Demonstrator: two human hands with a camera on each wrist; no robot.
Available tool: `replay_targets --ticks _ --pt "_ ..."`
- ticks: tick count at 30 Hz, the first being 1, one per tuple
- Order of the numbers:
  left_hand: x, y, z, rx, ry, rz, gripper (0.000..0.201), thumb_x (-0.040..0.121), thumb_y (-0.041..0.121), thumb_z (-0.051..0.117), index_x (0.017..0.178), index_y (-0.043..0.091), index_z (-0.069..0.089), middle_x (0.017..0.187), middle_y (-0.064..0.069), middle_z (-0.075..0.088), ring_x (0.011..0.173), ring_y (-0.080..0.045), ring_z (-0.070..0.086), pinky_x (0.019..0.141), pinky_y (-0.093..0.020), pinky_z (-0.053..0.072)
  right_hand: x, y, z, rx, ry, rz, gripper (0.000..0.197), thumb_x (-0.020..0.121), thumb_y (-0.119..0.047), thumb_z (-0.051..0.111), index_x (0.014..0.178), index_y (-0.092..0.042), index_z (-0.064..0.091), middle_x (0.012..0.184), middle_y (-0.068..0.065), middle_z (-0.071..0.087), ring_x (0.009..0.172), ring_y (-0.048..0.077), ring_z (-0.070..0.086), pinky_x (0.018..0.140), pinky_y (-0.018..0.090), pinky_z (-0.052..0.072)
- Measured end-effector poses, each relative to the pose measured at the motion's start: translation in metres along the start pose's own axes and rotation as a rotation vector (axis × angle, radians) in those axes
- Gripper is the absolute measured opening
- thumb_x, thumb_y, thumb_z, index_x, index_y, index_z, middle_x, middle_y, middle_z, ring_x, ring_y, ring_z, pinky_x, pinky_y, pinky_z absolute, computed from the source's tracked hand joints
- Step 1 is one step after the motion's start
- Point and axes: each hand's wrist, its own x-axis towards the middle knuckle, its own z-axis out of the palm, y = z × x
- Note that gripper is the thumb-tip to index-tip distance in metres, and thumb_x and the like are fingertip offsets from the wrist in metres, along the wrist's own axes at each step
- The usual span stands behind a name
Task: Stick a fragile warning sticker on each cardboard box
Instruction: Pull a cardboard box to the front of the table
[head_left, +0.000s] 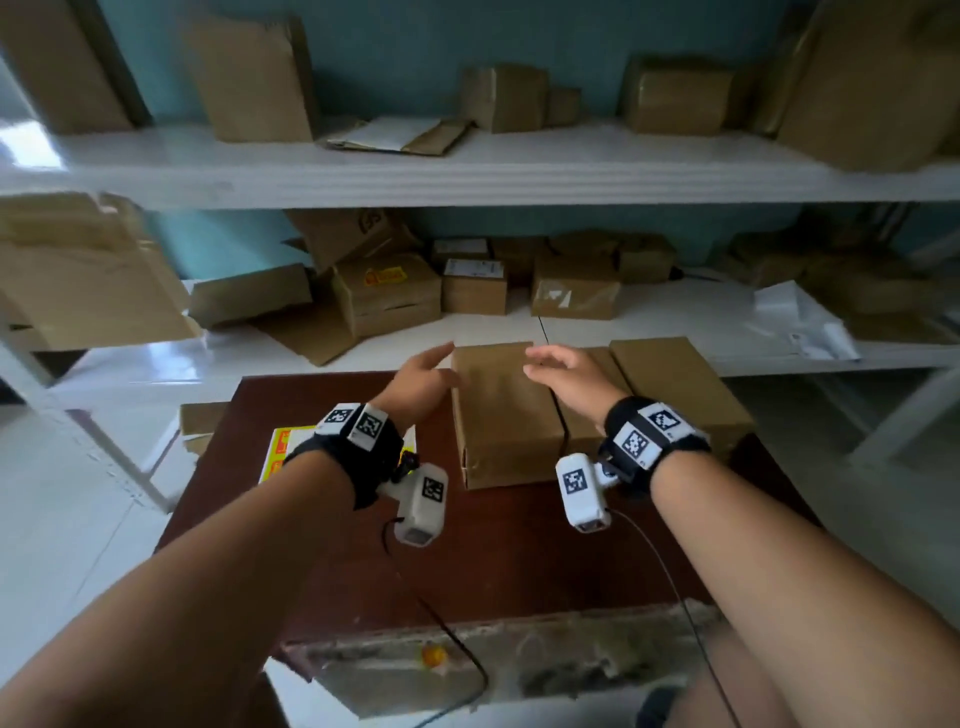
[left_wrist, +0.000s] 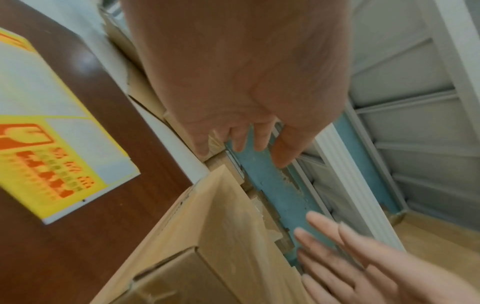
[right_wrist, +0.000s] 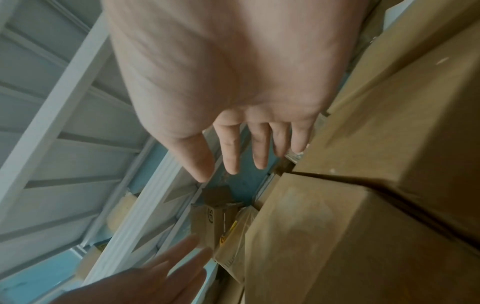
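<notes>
Three plain cardboard boxes stand side by side on a dark wooden table (head_left: 337, 545): the left box (head_left: 498, 410), the middle box (head_left: 584, 431) and the right box (head_left: 675, 384). My left hand (head_left: 423, 376) hovers at the left box's left edge, fingers straight and holding nothing. My right hand (head_left: 563, 376) floats above the left and middle boxes, fingers spread and empty. A yellow and orange sticker sheet (head_left: 283, 452) lies on the table under my left wrist; the sticker sheet (left_wrist: 52, 144) shows clearly in the left wrist view beside the left box (left_wrist: 221, 226).
White shelves (head_left: 467, 171) behind the table hold several cardboard boxes; one box (head_left: 387, 291) on the lower shelf bears a yellow sticker. White papers (head_left: 800, 317) lie at the shelf's right. Cables run from both wrist cameras down over the table's front edge.
</notes>
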Motion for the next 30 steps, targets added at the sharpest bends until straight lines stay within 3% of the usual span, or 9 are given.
replay_targets --ticks 4,8,11,13,18,20,23,27,30 --pt "-0.033 0.008 0.004 -0.044 0.008 -0.028 0.059 0.096 -0.004 0.052 0.151 0.008 0.037 0.147 -0.007 0.047 0.121 -0.01 0.044 0.091 -0.019 0.036 -0.028 0.004 -0.003 -0.015 -0.001 0.054 0.041 0.097 -0.031 0.061 0.137 -0.024 0.056 0.144 -0.001 0.053 0.133 0.017 0.048 0.106 0.032 0.037" --pt "-0.022 -0.007 0.008 -0.081 0.056 -0.048 0.057 0.095 -0.003 0.052 0.15 0.005 0.039 0.146 -0.007 0.048 0.132 -0.018 0.045 0.096 -0.023 0.037 -0.026 0.01 0.0 0.076 0.026 0.116 0.04 0.098 -0.028 0.06 0.137 -0.022 0.056 0.146 0.002 0.052 0.133 0.018 0.049 0.107 0.031 0.037" --pt "-0.001 -0.024 0.014 -0.052 0.039 -0.047 0.042 0.092 -0.005 0.055 0.133 0.001 0.056 0.121 -0.003 0.063 0.12 -0.022 0.058 0.085 -0.015 0.047 -0.014 0.015 0.009 0.078 0.015 0.117 0.039 0.098 -0.026 0.061 0.136 -0.02 0.056 0.143 0.003 0.054 0.131 0.018 0.05 0.104 0.028 0.037" --pt "0.028 -0.043 0.014 -0.053 -0.019 -0.067 0.035 0.089 0.001 0.061 0.124 0.001 0.062 0.116 -0.007 0.069 0.11 -0.021 0.064 0.079 -0.016 0.051 0.007 0.021 0.016 0.08 0.03 0.119 0.038 0.098 -0.026 0.06 0.136 -0.019 0.057 0.141 0.002 0.056 0.13 0.017 0.051 0.105 0.027 0.037" --pt "0.047 -0.047 0.014 -0.105 -0.049 -0.12 0.039 0.096 -0.001 0.05 0.132 0.016 0.055 0.106 -0.005 0.068 0.092 -0.024 0.068 0.056 -0.018 0.052 0.024 0.025 0.02 0.144 0.019 0.167 0.039 0.099 -0.029 0.057 0.137 -0.021 0.056 0.139 -0.003 0.057 0.129 0.016 0.051 0.11 0.039 0.039" --pt "0.044 -0.047 0.016 -0.126 -0.054 -0.168 0.041 0.098 0.003 0.05 0.133 0.024 0.048 0.109 -0.004 0.065 0.079 -0.018 0.066 0.051 -0.02 0.052 0.026 0.026 0.024 0.163 0.019 0.189 0.042 0.099 -0.029 0.058 0.14 -0.019 0.053 0.141 -0.001 0.055 0.13 0.017 0.05 0.11 0.039 0.039" --pt "0.045 -0.05 0.016 -0.149 -0.075 -0.201 0.053 0.096 0.003 0.052 0.146 0.019 0.04 0.127 -0.011 0.063 0.089 -0.02 0.068 0.053 -0.026 0.055 0.026 0.025 0.026 0.163 0.014 0.197 0.048 0.099 -0.028 0.059 0.144 -0.017 0.047 0.147 0.003 0.05 0.133 0.019 0.048 0.11 0.038 0.039" --pt "0.039 -0.049 0.02 -0.159 -0.057 -0.187 0.044 0.097 0.0 0.052 0.14 0.01 0.047 0.114 -0.007 0.065 0.085 -0.019 0.066 0.056 -0.023 0.056 0.022 0.024 0.027 0.168 -0.001 0.196 0.054 0.098 -0.028 0.061 0.148 -0.018 0.043 0.153 0.007 0.043 0.138 0.021 0.043 0.107 0.032 0.035" --pt "0.029 -0.051 0.023 -0.151 -0.031 -0.191 0.038 0.098 0.001 0.052 0.135 0.003 0.052 0.119 -0.012 0.066 0.095 -0.027 0.067 0.074 -0.03 0.057 0.012 0.026 0.03 0.174 -0.018 0.201 0.054 0.097 -0.028 0.061 0.148 -0.018 0.044 0.153 0.007 0.043 0.139 0.021 0.043 0.103 0.028 0.035"
